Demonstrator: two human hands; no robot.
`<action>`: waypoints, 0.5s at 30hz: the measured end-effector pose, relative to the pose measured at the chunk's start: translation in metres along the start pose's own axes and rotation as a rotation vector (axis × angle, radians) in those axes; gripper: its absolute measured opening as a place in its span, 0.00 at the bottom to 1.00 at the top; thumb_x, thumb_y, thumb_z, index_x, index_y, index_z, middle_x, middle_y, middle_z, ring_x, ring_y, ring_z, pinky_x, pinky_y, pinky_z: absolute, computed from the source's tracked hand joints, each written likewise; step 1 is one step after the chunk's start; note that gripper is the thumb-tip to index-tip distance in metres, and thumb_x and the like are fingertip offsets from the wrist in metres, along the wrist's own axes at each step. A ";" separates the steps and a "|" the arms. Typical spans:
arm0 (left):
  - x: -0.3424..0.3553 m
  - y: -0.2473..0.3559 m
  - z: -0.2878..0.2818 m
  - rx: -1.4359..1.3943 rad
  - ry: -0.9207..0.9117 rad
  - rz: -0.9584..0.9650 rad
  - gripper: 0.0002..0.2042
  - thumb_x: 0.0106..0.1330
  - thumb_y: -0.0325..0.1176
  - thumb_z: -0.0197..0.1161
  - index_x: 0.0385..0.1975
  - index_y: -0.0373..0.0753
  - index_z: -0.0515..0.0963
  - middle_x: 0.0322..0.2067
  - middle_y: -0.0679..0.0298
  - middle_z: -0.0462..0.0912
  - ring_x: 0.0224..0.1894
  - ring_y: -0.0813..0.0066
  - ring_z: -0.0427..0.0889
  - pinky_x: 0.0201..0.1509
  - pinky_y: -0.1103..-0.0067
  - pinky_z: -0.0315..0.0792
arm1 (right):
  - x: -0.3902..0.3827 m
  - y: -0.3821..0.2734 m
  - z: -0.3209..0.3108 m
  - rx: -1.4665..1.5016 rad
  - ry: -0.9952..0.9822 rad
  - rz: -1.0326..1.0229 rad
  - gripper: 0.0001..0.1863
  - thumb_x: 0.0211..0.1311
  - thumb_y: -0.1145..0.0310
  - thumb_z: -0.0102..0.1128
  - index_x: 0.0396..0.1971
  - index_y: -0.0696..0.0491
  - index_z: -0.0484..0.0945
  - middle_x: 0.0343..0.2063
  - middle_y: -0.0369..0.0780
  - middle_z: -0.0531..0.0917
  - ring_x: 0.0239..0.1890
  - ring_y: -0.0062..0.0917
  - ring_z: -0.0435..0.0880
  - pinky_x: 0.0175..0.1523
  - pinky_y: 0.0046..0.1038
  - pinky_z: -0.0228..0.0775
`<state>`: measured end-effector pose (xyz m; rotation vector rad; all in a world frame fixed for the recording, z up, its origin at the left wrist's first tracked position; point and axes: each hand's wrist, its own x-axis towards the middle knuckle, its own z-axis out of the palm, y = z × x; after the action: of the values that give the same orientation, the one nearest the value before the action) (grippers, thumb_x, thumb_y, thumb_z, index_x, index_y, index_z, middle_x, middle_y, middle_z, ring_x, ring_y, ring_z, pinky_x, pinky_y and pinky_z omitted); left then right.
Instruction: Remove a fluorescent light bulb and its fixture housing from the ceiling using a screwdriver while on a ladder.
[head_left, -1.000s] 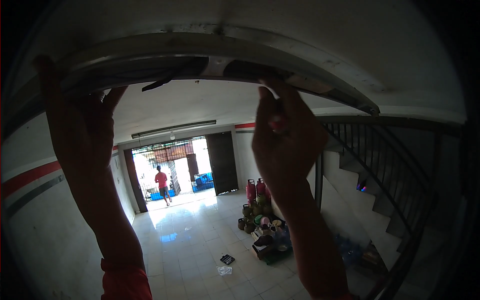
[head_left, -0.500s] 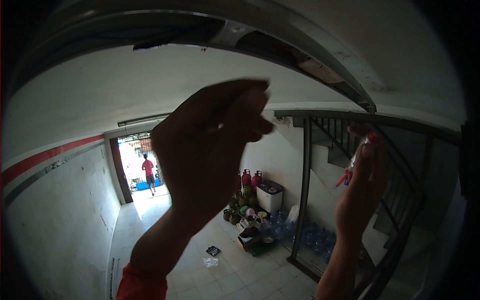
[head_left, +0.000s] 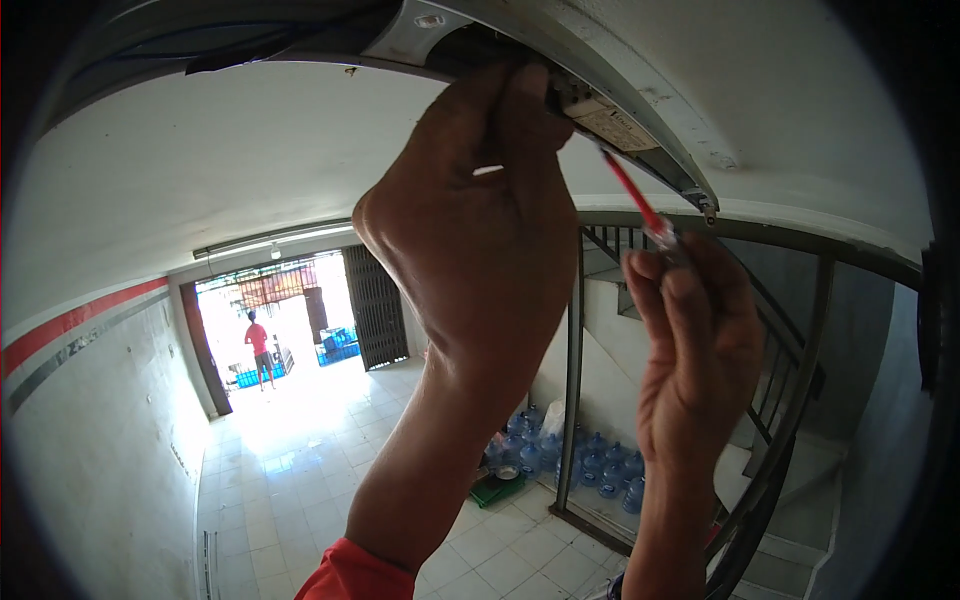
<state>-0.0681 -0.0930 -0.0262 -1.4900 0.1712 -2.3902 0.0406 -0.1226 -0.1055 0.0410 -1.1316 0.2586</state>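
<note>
right fingers (head_left: 688, 300) hold the screwdriver (head_left: 632, 189) toward eleven o'clock; left fingers (head_left: 528, 105) are narrow at the fixture (head_left: 405, 38), what they hold i cannot tell. better steer steadily, clear of them.

Your slim tool (head_left: 630, 186) shows smooth, plastic-looking shaft covering; the near fixture (head_left: 665, 162) looks smooth metal, its label (head_left: 617, 127) matt paper. Your left sleeve (head_left: 360, 574) is matt cloth; far floor tiles (head_left: 285, 462) look glossy.

Screwdriver (head_left: 636, 194) — beneath the fixture (head_left: 412, 32).
</note>
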 end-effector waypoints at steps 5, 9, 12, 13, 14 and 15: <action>0.008 -0.010 -0.002 -0.093 0.070 0.050 0.08 0.61 0.31 0.60 0.34 0.33 0.79 0.22 0.61 0.83 0.24 0.77 0.83 0.24 0.86 0.75 | 0.003 0.019 0.018 -0.381 -0.081 -0.080 0.20 0.68 0.56 0.42 0.46 0.56 0.74 0.19 0.30 0.66 0.21 0.11 0.63 0.30 0.18 0.62; 0.010 -0.005 -0.003 0.029 0.075 0.054 0.06 0.61 0.28 0.60 0.32 0.32 0.79 0.20 0.61 0.82 0.20 0.80 0.81 0.22 0.88 0.72 | -0.007 0.016 0.025 -0.570 -0.042 -0.086 0.17 0.69 0.61 0.41 0.42 0.58 0.73 0.14 0.33 0.68 0.18 0.10 0.64 0.21 0.17 0.52; 0.015 -0.001 -0.004 0.030 0.078 -0.006 0.05 0.60 0.26 0.60 0.29 0.32 0.79 0.17 0.62 0.81 0.17 0.81 0.80 0.20 0.88 0.71 | -0.005 0.018 0.027 -0.620 -0.065 -0.159 0.16 0.69 0.61 0.40 0.38 0.58 0.72 0.13 0.32 0.66 0.16 0.11 0.62 0.22 0.18 0.53; 0.016 -0.001 -0.004 0.034 0.072 -0.045 0.04 0.60 0.25 0.59 0.28 0.31 0.79 0.16 0.62 0.81 0.16 0.81 0.79 0.20 0.88 0.71 | -0.004 0.017 0.030 -0.624 -0.064 -0.158 0.16 0.69 0.61 0.40 0.38 0.58 0.72 0.13 0.32 0.66 0.16 0.11 0.62 0.22 0.18 0.53; 0.016 -0.004 -0.003 0.033 0.071 -0.048 0.04 0.60 0.25 0.59 0.28 0.31 0.79 0.16 0.62 0.81 0.16 0.81 0.79 0.20 0.88 0.71 | -0.003 0.015 0.034 -0.616 -0.072 -0.112 0.15 0.69 0.62 0.40 0.36 0.58 0.72 0.13 0.32 0.66 0.16 0.12 0.62 0.22 0.19 0.52; 0.017 -0.007 -0.002 0.010 0.106 -0.017 0.04 0.59 0.26 0.60 0.27 0.32 0.79 0.15 0.62 0.80 0.15 0.81 0.78 0.19 0.88 0.70 | -0.002 0.014 0.038 -0.608 -0.079 -0.066 0.14 0.69 0.63 0.39 0.34 0.58 0.71 0.13 0.32 0.65 0.16 0.13 0.61 0.22 0.20 0.52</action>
<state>-0.0775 -0.0925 -0.0110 -1.3671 0.1712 -2.4812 0.0030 -0.1160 -0.0928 -0.4520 -1.2460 -0.1538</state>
